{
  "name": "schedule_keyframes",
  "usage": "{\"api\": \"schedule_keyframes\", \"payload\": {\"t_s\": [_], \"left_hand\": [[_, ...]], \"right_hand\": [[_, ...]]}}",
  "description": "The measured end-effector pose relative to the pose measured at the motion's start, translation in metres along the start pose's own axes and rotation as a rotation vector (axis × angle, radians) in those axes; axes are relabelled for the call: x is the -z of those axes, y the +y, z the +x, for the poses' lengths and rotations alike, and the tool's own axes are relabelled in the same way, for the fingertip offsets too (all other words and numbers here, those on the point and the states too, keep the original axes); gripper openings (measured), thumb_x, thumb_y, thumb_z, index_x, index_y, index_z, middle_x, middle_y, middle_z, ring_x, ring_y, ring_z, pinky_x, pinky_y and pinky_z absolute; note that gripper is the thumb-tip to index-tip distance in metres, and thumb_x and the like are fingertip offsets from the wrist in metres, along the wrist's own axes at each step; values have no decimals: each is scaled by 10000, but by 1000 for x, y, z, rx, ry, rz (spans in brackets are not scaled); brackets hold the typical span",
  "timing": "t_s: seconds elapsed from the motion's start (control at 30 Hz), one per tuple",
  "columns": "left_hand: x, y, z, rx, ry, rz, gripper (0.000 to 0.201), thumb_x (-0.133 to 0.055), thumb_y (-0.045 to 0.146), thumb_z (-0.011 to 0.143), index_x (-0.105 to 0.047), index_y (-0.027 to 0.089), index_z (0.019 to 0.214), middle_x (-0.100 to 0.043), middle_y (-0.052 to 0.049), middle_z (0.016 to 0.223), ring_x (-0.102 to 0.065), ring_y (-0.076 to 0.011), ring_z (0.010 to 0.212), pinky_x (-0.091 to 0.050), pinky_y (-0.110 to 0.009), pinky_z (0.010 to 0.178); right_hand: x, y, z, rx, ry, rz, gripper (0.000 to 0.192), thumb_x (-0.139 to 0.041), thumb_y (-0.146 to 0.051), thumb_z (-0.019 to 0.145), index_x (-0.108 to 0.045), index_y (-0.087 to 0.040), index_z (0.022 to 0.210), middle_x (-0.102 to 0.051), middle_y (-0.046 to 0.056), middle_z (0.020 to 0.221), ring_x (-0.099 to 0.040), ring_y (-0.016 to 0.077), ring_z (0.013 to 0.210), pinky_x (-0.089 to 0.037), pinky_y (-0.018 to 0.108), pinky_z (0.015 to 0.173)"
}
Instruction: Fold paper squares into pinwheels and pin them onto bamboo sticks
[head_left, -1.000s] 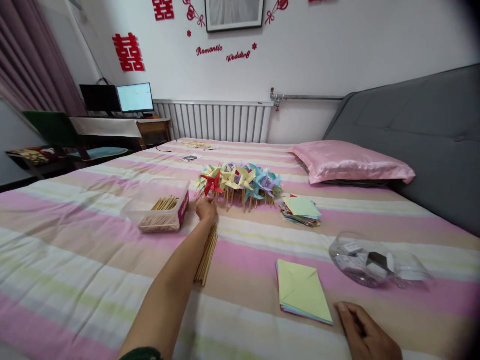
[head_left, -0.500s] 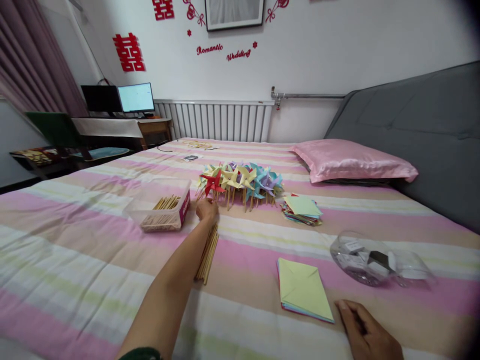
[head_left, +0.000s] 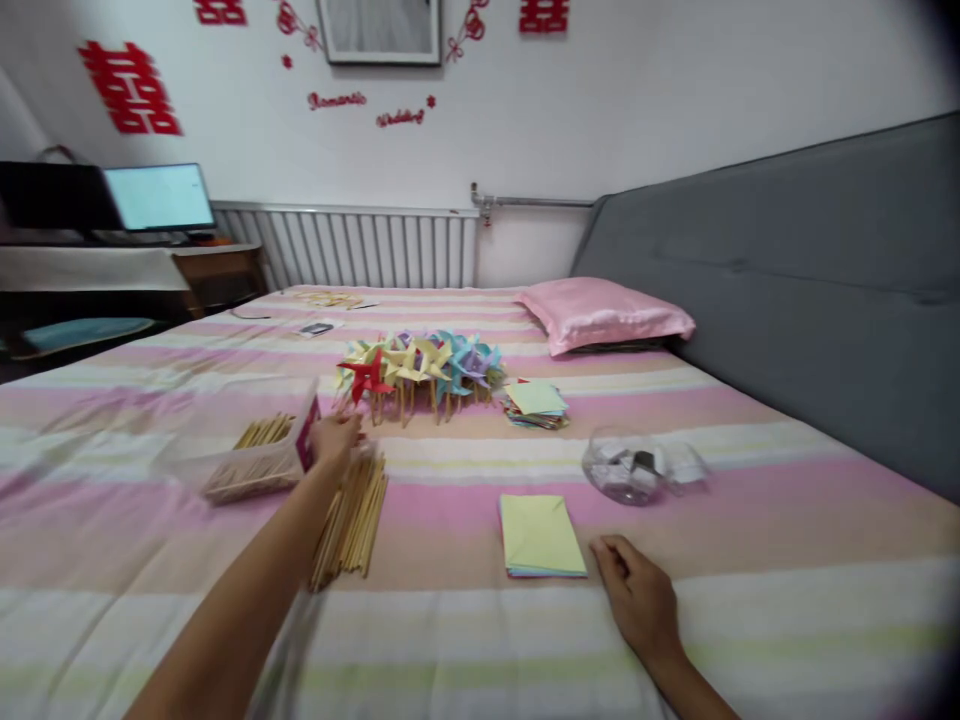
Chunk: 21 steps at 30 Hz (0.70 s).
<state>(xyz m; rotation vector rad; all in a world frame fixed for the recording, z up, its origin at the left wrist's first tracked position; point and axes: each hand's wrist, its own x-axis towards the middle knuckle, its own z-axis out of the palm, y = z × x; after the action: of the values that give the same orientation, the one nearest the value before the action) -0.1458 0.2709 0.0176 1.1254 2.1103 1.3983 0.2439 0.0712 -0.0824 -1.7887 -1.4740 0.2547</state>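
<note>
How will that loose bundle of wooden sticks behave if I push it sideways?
The sticks look thin and round, so they would probably roll and fan apart. Nothing binds them, so lifting them with the left hand likely spills a few. They look light and stiff.

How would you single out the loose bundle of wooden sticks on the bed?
On the striped bed, find the row of paper pinwheels. The wooden sticks lie just in front of it, at the left hand. Unlike those in the clear box beside them, they lie loose on the sheet.

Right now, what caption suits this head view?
Left hand reaches over wooden sticks near paper pinwheels; right hand rests beside yellow paper.
</note>
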Motion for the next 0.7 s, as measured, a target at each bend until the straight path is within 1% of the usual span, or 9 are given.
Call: {"api": "schedule_keyframes", "payload": {"t_s": [0.07, 0.13, 0.23, 0.33, 0.4, 0.5, 0.6, 0.67, 0.7], "left_hand": [[14, 6, -4, 48, -80, -105, 160, -549, 271, 734, -608, 128, 694, -644, -67, 587, -620, -169, 527, -482, -260, 497], [29, 9, -12, 75, -164, -191, 149, -549, 266, 741, -602, 139, 684, -645, -54, 601, -605, -140, 508, -481, -240, 491], [46, 8, -34, 87, -287, -283, 157, -560, 280, 746, -631, 148, 700, -670, -63, 661, -604, -121, 526, -483, -221, 506], [52, 4, -65, 88, -432, -340, 198, -611, 329, 716, -671, 140, 719, -692, -96, 729, -600, -126, 538, -494, -239, 525], [54, 3, -85, 36, -478, -333, 262, -655, 386, 674, -686, 134, 736, -695, -99, 739, -602, -135, 557, -493, -242, 531], [60, 5, -110, -99, -480, -278, 375, -666, 489, 638, -694, 131, 748, -692, -97, 725, -595, -147, 563, -479, -247, 509], [72, 5, -127, -176, -443, -226, 443, -618, 553, 658, -684, 119, 716, -687, -105, 722, -594, -149, 558, -468, -249, 501], [84, 0, -134, -211, -406, -114, 474, -561, 570, 695, -681, 113, 732, -688, -106, 715, -596, -151, 540, -470, -258, 503], [90, -4, -137, -225, -366, -52, 480, -531, 569, 717, -682, 114, 743, -691, -103, 720, -605, -156, 547, -472, -260, 510]], "right_hand": [[2, -5, 1, -4, 29, -18, 431, -354, -504, 854, -635, -192, 757, -636, 37, 606, -567, 170, 563, -379, 242, 539], [4, -9, 1, -5, 28, -15, 422, -341, -481, 870, -623, -192, 747, -620, 27, 588, -555, 163, 557, -364, 239, 542], [6, -12, 0, -2, 38, -13, 390, -346, -453, 879, -616, -196, 764, -629, 23, 614, -564, 162, 586, -354, 231, 554], [8, -13, -1, 7, 50, -32, 382, -350, -444, 878, -614, -196, 758, -629, 23, 614, -564, 164, 591, -343, 227, 551], [9, -12, -2, 8, 55, -46, 382, -352, -440, 874, -621, -192, 761, -632, 25, 618, -564, 162, 590, -337, 225, 546], [10, -11, -4, -4, 47, -55, 387, -355, -439, 867, -636, -186, 785, -647, 37, 662, -568, 159, 611, -331, 226, 554], [11, -8, -7, -25, 31, -55, 386, -363, -438, 861, -645, -179, 814, -647, 51, 679, -565, 169, 631, -319, 234, 558], [11, -5, -9, -33, 20, -51, 385, -372, -436, 854, -651, -171, 828, -643, 57, 683, -561, 172, 639, -309, 235, 554], [11, -4, -9, -34, 20, -58, 385, -379, -440, 850, -653, -171, 836, -643, 56, 688, -560, 171, 643, -306, 233, 552]]}}
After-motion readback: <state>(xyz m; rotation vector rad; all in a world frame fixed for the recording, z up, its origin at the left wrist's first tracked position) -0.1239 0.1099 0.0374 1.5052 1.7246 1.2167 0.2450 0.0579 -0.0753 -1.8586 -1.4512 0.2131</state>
